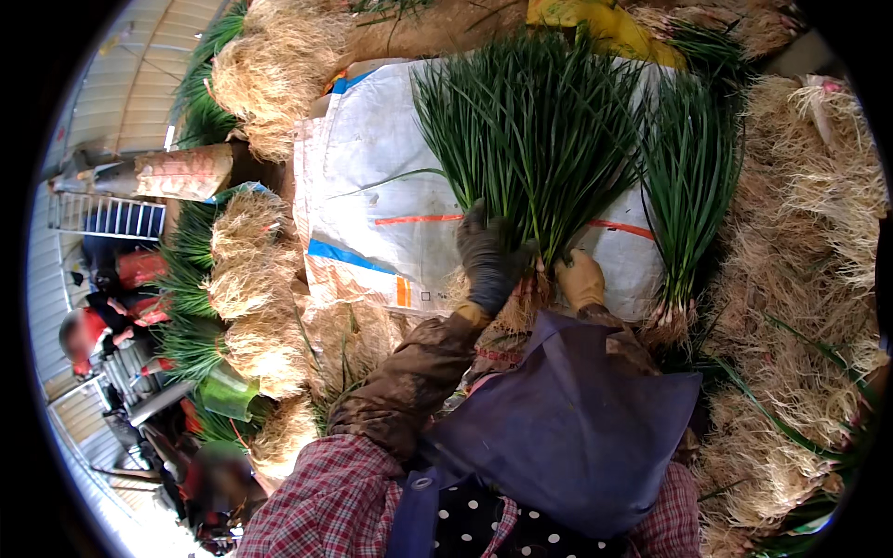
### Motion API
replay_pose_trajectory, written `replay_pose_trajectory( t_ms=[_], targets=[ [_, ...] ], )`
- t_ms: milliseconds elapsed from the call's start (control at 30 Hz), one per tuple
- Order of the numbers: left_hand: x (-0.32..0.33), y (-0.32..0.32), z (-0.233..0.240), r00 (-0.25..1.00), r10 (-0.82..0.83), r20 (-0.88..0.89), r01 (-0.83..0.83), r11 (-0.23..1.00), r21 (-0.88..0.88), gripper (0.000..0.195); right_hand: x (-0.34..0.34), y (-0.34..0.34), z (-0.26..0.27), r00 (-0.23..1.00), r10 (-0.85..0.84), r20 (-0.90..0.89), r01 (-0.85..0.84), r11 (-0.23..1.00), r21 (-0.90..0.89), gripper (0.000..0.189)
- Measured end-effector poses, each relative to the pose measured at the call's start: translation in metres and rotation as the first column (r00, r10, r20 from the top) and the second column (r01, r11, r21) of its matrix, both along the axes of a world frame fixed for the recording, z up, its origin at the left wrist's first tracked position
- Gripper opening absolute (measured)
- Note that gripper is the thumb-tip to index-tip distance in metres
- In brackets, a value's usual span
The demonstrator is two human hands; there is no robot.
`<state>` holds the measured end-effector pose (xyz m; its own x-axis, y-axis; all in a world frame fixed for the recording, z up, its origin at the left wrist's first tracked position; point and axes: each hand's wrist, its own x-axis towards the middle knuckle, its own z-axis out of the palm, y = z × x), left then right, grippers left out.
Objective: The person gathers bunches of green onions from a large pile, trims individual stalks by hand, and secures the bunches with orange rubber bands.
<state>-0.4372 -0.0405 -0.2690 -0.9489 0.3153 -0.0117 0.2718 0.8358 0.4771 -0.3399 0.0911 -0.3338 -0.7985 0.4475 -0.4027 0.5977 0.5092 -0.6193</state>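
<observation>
A wide bunch of green onions (pixel 530 139) fans out across a white woven sack (pixel 377 146), leaves away from me and roots towards me. My left hand (pixel 486 261), in a dark grey glove, grips the lower stalks from the left side. On their right side, my right hand (pixel 582 279), in a yellowish glove, closes on the stalk bases. The roots (pixel 523 307) hang between my wrists, and the fingertips are partly hidden among the stalks. To the right lies a smaller bunch of green onions (pixel 691 188), apart from both hands.
Piled onions with pale dry roots (pixel 795 279) line the right side. Tied bundles (pixel 258 293) stand in a row at left. A yellow sack (pixel 614 28) lies beyond the white one. Other people (pixel 216 481) are at far left, near a metal ladder (pixel 111 215).
</observation>
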Motion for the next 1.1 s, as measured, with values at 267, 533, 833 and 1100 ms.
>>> replay_pose_trajectory(
  t_ms=[267,533,833,1100],
  targets=[
    [0.008,0.035,-0.005,0.998,0.053,0.032,-0.047,0.986,-0.159,0.035,0.013,-0.003,0.066,0.992,-0.058,-0.109,0.066,0.995,0.069,0.025],
    [0.033,-0.006,0.016,0.996,-0.031,0.085,0.038,0.996,-0.078,0.043,0.007,-0.014,0.055,0.976,0.19,-0.104,-0.194,0.981,-0.029,0.023],
    [-0.035,-0.103,-0.067,0.56,0.298,0.773,-0.802,0.427,0.417,0.035,-0.003,0.08,0.04,0.883,0.327,-0.337,0.078,0.607,0.791,0.032],
    [-0.125,-0.068,-0.136,0.027,0.125,0.992,-0.999,-0.039,0.032,0.03,0.026,0.102,-0.009,0.967,0.252,0.03,-0.225,0.797,0.56,0.018]
  ],
)
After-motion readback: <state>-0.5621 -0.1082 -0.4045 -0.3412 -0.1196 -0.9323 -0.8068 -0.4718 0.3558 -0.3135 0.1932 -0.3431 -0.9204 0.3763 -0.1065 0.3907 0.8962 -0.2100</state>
